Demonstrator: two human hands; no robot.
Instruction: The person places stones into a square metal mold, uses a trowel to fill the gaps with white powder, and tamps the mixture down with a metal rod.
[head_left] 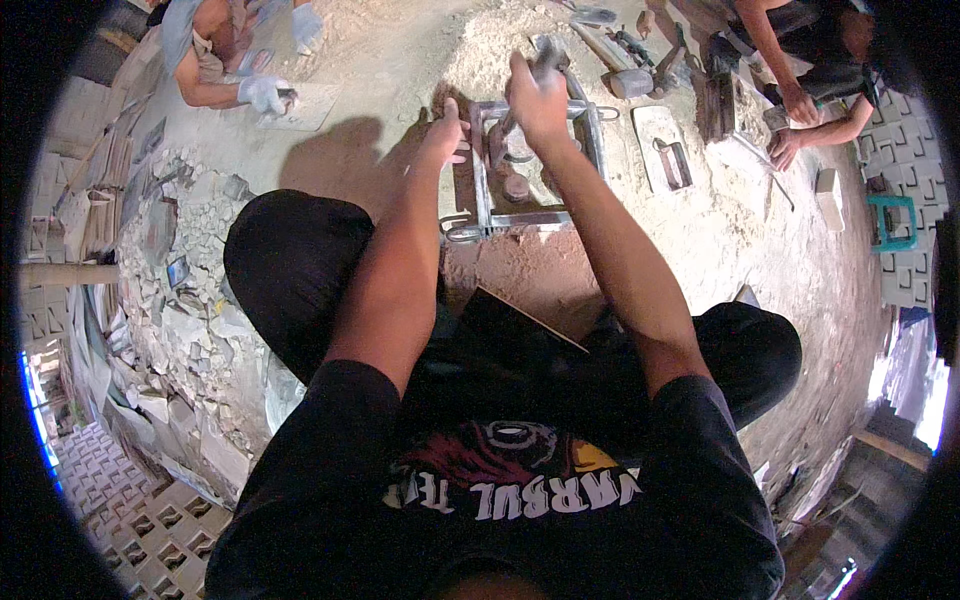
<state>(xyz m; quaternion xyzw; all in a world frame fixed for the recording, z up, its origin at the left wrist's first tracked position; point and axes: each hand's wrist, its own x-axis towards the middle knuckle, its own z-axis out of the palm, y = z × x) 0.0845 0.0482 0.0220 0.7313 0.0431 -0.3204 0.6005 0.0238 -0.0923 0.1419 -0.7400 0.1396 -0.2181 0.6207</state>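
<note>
A rectangular metal frame (482,190) with looped side handles lies on the sandy ground before me. Inside it are fine sand and a small round pinkish piece (516,187). My left hand (450,138) is at the frame's left side, fingers apart and holding nothing; whether it touches the rim I cannot tell. Above the frame's far right part, my right hand (538,105) is closed around a dark tool (547,58). That tool is blurred and partly hidden by the hand, so its kind is unclear.
Loose sand (490,50) is heaped beyond the frame. A mallet (630,82) and other tools lie at the far right, near a pale board (662,150). Two other people work at the far left and right. Broken rubble (190,290) covers the left; a green stool (892,222) stands right.
</note>
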